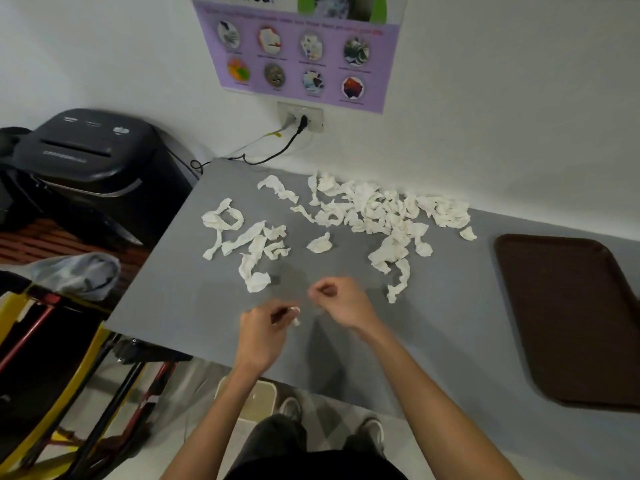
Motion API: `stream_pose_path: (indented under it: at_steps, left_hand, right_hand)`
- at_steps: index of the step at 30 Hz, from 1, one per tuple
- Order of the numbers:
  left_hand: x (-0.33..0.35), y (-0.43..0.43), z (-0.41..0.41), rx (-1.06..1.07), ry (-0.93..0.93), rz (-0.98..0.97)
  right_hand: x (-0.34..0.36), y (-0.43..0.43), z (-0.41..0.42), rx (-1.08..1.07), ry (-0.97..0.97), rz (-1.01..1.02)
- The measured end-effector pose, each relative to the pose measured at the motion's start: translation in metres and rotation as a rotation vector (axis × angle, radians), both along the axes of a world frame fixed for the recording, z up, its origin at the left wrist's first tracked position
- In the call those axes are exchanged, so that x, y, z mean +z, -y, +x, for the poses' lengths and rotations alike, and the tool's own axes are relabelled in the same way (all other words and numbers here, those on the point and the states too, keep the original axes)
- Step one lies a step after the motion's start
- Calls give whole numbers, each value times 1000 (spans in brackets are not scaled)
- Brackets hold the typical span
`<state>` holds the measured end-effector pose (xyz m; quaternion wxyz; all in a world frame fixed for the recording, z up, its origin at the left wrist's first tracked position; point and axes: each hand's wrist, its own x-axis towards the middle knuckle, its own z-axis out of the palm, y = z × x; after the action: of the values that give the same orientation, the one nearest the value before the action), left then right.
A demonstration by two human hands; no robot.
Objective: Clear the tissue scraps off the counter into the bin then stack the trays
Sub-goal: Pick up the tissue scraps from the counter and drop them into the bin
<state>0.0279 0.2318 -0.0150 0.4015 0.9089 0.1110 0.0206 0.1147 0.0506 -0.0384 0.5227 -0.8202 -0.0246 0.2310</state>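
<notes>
Tissue scrap (pixel 295 315), crumpled white, pinched in left fingers (pixel 278 312); right fingers (pixel 327 289) curled together.

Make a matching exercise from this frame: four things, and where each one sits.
Things:
1 scraps
2 tray
3 bin
4 shredder

Places:
a right end of the counter
b middle of the counter
c beside the counter, to its left
d below the counter's near edge

Pairs: 1-b, 2-a, 3-d, 4-c
</notes>
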Motion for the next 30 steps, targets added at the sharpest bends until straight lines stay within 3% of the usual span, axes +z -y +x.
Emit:
stream_pose_path:
  at_steps: [4,9,18,23,26,30]
  left_hand:
    - [-1,-41,0,46,-38,-70]
    - [-12,-81,-9,27,-47,-148]
    - [-29,-124,-41,41,-86,-248]
    - [-31,-132,-75,109,-102,-336]
    - [-38,-139,-104,148,-117,-372]
    - [-53,-156,-153,153,-124,-418]
  right_hand:
    - [-15,-40,71,-54,300,-319]
    - [-61,-55,120,62,324,-624]
    - [-82,-75,24,148,418,-821]
    - [-84,-73,-40,-82,298,-624]
    - [-86,-75,-79,-300,173,-382]
    - [-96,-93,-154,-395,143,-189]
